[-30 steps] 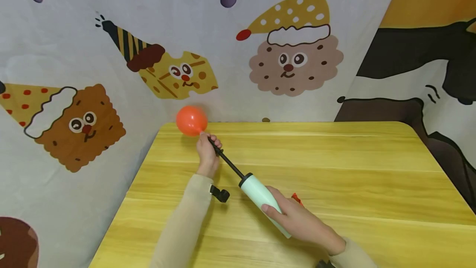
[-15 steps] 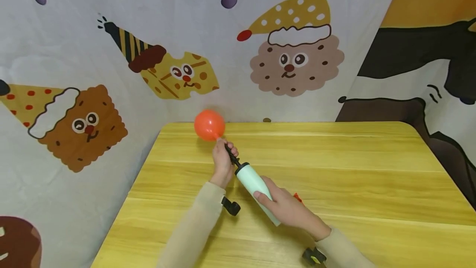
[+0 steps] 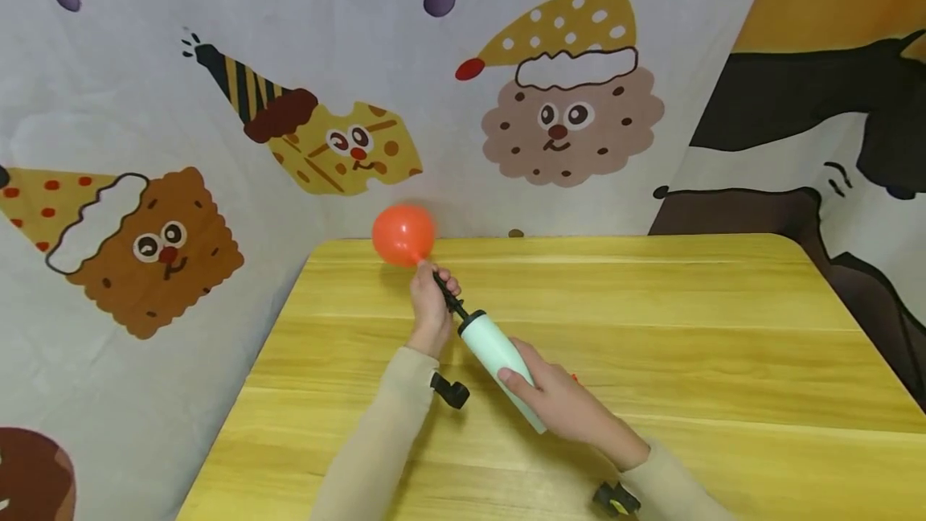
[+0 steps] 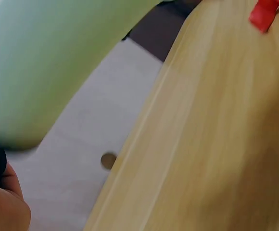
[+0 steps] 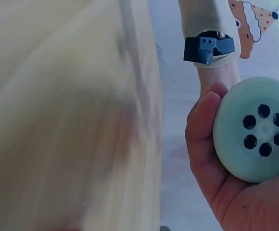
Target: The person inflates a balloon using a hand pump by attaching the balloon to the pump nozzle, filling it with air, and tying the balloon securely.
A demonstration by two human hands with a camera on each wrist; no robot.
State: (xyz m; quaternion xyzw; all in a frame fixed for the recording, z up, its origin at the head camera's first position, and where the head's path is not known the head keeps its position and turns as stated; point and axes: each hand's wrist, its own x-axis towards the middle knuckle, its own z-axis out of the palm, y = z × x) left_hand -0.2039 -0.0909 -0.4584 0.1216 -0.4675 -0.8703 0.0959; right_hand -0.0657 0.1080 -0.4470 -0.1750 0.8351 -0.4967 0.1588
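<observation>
A partly inflated red balloon (image 3: 403,234) sits over the far left edge of the table in the head view. My left hand (image 3: 429,300) pinches its neck on the black nozzle end of a hand balloon pump (image 3: 499,356). Around the pump's mint-green barrel curls my right hand (image 3: 567,404). Only a short piece of black rod shows between barrel and left hand. The right wrist view shows the barrel's round end (image 5: 231,130) with several holes, fingers wrapped about it. In the left wrist view the barrel fills the upper left, and the balloon is out of sight.
Under both hands lies a wood-grain table (image 3: 687,304). A limp red scrap, perhaps an uninflated balloon (image 4: 263,17), rests on it, mostly hidden behind the right hand in the head view. A cartoon-printed cloth (image 3: 448,103) hangs along the back and left.
The barrel and left hand came together, so the long black rod slid mostly into the barrel. The left hand and balloon shifted right. Over the last half second both hands barely moved.
</observation>
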